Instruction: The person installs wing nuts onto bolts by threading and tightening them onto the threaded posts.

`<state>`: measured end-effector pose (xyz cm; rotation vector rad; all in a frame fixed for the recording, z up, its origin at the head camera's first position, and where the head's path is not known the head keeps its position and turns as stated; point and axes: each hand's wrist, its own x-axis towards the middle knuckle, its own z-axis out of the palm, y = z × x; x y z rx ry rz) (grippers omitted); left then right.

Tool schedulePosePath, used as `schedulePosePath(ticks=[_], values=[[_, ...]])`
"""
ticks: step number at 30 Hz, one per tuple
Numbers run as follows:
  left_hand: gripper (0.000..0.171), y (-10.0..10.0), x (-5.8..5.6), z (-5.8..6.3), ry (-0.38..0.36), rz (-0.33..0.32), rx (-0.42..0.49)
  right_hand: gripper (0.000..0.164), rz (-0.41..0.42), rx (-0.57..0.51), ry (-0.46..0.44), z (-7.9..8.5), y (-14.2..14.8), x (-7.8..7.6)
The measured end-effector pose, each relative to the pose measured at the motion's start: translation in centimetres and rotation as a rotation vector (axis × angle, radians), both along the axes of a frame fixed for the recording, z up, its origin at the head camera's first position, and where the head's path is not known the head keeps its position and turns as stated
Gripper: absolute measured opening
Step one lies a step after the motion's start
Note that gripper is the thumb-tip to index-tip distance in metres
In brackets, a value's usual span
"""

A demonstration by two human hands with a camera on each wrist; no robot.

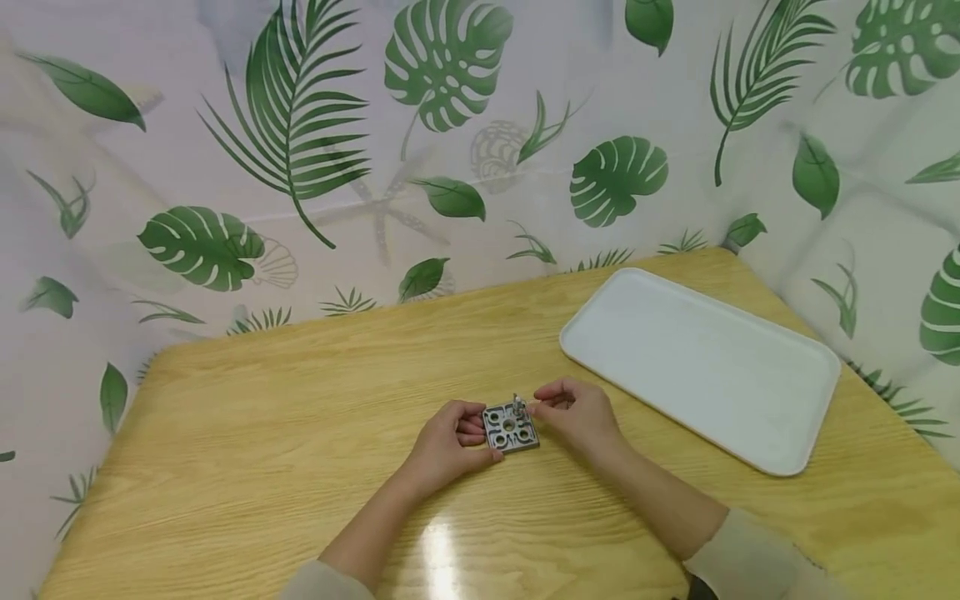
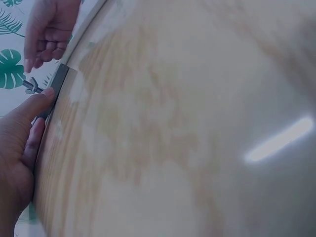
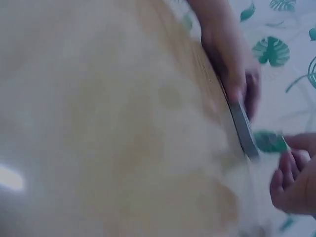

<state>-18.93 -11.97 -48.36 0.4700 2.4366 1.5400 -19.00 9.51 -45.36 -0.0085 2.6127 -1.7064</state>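
A square grey metal plate (image 1: 510,427) with several round holes rests on the wooden table. My left hand (image 1: 451,439) grips it from the left, the thumb along its near edge and the fingers at its far side. From the plate's far right corner rises a small silver wing screw (image 1: 518,406). My right hand (image 1: 581,414) is just right of this screw, its thumb and index fingertips right beside it and the other fingers curled. In the left wrist view, a small gap shows between the right fingertips and the wing screw (image 2: 32,86). Motion blurs the screw in the right wrist view.
A white rectangular tray (image 1: 705,367) lies at the back right of the wooden table (image 1: 300,392), beyond my right hand. Behind the table and along its right side hangs a leaf-patterned cloth (image 1: 450,167). Light glares off the tabletop near the front.
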Motion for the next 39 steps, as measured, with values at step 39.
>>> schedulePosePath(ticks=[39], values=[[0.066, -0.1, -0.1, 0.0, 0.016, -0.005, 0.000, 0.008, 0.272, -0.047, 0.114, -2.3, 1.0, -2.6]])
